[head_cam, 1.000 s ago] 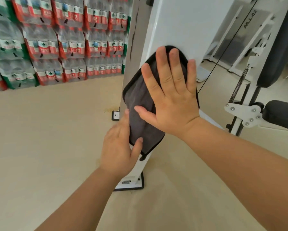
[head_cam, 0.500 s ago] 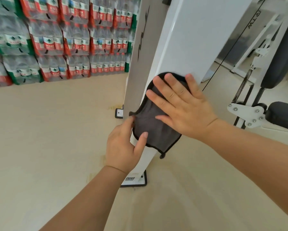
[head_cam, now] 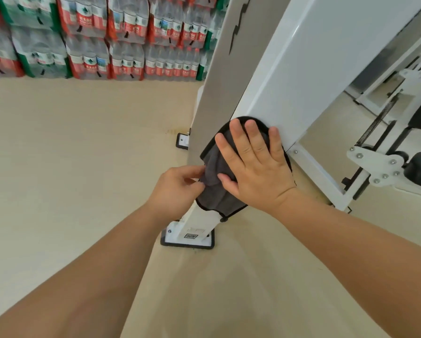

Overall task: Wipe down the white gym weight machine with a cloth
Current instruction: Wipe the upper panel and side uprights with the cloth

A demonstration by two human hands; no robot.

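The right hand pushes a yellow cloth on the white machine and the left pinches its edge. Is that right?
Not quite: the cloth is dark grey, not yellow. The head view shows the right hand flat on it against the white machine, and the left hand pinching its edge.

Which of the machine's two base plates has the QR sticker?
The nearer base plate, just below the cloth; the farther base plate shows none.

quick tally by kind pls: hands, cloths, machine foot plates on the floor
hands: 2 (left hand, right hand)
cloth: 1
foot plates: 2 (near foot plate, far foot plate)
total: 5
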